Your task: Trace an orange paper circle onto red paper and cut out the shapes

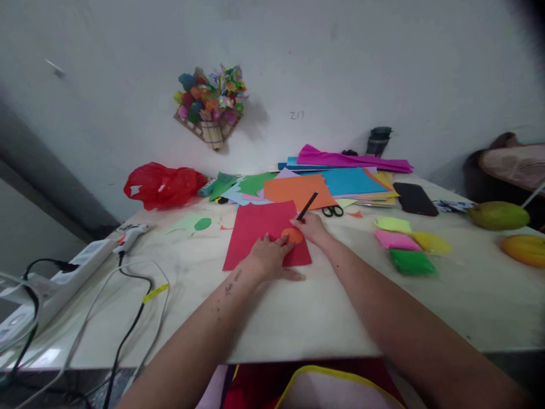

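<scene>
Wearer: bare left hand [269, 258], bare right hand [314, 228], bare forearms [395, 324], coloured clothing [258, 389].
Behind left hand: dark script-like marks [233, 282] along forearm, then small dots [218, 310]. Behind right hand: one small dark spot [338, 265]. Clothing, nearer the body than both hands: dark red; pale panel [336, 392] with curved yellow border [313, 368].

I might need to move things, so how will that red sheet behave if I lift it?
The red sheet is probably light and bendable, since it looks thin. The orange circle on it may slide off, seemingly held only by the left hand.
</scene>
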Demonstrator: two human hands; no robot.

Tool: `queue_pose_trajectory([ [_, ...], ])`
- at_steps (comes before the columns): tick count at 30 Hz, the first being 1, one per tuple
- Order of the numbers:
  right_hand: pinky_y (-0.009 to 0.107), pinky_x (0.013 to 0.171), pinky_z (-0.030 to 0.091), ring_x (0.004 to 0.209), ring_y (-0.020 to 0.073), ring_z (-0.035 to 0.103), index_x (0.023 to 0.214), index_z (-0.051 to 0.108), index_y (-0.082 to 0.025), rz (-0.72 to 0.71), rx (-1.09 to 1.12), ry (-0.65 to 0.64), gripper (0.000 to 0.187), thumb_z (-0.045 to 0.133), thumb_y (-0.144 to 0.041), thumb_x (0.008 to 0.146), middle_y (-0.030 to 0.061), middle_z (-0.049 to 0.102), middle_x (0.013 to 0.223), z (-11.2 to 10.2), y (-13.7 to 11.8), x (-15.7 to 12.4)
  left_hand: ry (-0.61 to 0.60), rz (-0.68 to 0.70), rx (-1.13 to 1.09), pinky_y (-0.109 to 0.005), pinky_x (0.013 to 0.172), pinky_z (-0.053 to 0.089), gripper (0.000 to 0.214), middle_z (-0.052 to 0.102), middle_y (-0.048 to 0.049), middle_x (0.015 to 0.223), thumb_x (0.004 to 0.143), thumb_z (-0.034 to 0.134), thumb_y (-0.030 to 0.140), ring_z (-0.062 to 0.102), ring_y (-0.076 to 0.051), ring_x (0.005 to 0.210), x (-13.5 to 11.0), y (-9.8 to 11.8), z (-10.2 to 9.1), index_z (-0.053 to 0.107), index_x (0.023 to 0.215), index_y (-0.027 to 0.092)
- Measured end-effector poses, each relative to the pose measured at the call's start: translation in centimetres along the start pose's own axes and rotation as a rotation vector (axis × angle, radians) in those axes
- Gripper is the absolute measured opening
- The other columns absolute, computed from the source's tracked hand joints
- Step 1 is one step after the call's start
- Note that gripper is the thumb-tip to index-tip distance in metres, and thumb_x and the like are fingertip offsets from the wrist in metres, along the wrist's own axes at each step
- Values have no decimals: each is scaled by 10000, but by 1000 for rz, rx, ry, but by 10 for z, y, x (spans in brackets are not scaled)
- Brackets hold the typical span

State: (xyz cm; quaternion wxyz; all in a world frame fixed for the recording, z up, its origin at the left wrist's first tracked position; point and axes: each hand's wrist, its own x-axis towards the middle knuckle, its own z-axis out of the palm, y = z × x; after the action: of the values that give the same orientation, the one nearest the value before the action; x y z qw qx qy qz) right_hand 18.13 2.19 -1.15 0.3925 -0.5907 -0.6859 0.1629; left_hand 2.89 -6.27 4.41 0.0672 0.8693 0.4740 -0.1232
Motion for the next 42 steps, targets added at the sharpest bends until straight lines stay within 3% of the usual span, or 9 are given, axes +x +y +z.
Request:
queue_pose_trajectory([
  [26,254,628,416,672,155,573,651,637,-142,21,2,-12,142,534,-223,704,70,647,721,-6,-1,-2,3,-5,-1,-511,972,214,980,158,-40,1433,584,388,788,169,-421,1244,2,0,3,195,1369,233],
  [42,237,626,409,716,150,580,737,646,-169,80,-145,-43,200,522,-325,715,66,657,816,-9,0,-2,-2,-6,5,-508,975,211,989,145,-25,1438,573,375,803,162,-422,1245,3,-1,4,182,1371,251],
])
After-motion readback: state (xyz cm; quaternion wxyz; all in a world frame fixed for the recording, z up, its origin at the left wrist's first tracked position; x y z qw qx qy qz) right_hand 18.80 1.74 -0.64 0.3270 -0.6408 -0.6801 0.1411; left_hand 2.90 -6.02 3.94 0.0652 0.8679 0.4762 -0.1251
